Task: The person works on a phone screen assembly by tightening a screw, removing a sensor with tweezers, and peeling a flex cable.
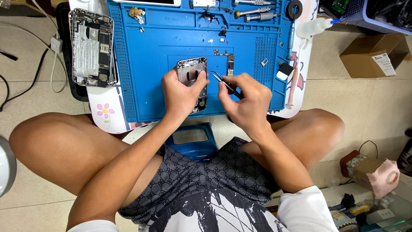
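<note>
Phone shell (192, 73) lies opened on the blue mat (141, 64), pinned under the left hand (180, 94), fingers curled over its lower half; right hand (246, 101), at 3 o'clock, pinches tweezers (221, 79), tips beside the shell; another stripped phone (92, 47) at 10 o'clock; circuit board (229, 62) at 1 o'clock.

An opened phone housing (192, 81), silver-grey with bare internals showing, lies flat beneath the left hand (180, 95), fingers pressing its middle. Slim metal tweezers (223, 81), pinched in the right hand (245, 102), angle toward the housing's right edge.
</note>
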